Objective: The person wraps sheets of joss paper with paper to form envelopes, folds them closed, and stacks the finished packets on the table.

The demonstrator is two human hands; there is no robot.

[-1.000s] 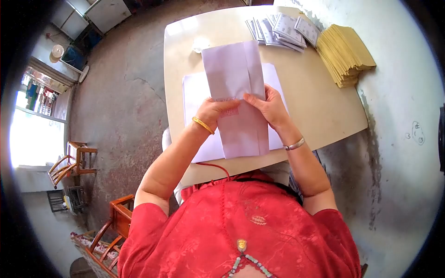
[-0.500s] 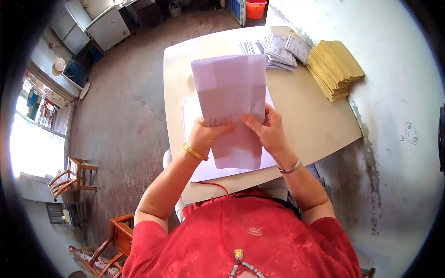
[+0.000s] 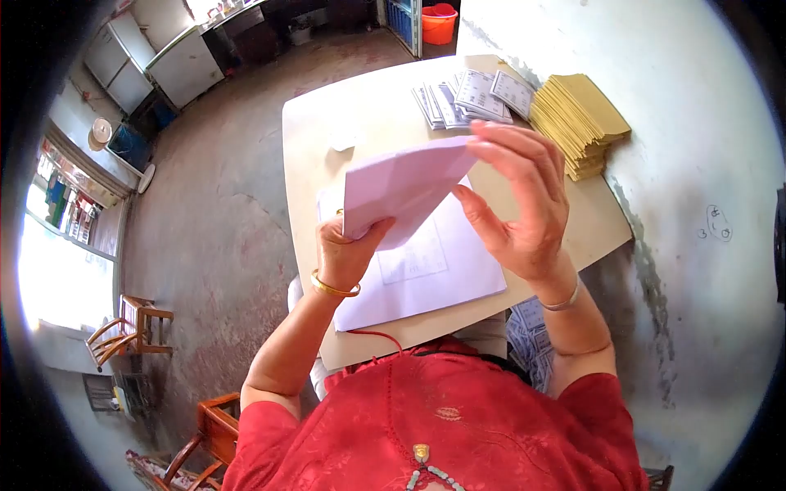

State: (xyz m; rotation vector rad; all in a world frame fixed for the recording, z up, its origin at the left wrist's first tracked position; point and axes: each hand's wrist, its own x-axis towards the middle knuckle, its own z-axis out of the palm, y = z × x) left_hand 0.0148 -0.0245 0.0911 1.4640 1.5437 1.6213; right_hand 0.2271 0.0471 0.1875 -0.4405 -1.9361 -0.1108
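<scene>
My left hand (image 3: pixel 350 248) pinches the lower left corner of a folded white paper (image 3: pixel 405 186), which is tilted up above the table. Raised at the paper's upper right end is my right hand (image 3: pixel 524 192), its fingers apart and slightly blurred, with the fingertips beside the paper's edge. Beneath them a stack of large white sheets (image 3: pixel 467 286) lies at the table's near edge, with a faint printed square on the top sheet.
On the table (image 3: pixel 565 237), printed packets (image 3: pixel 479 96) lie at the far side beside a stack of yellow-brown envelopes (image 3: pixel 581 114). A wooden chair (image 3: pixel 135 327) stands on the left. More printed papers (image 3: pixel 530 344) are below the table's right side. An orange bucket (image 3: pixel 439 24) stands beyond.
Both hands held the paper before. My right hand has opened and moved up and right, while the paper has tilted in my left hand, uncovering the printed square on the sheets.
</scene>
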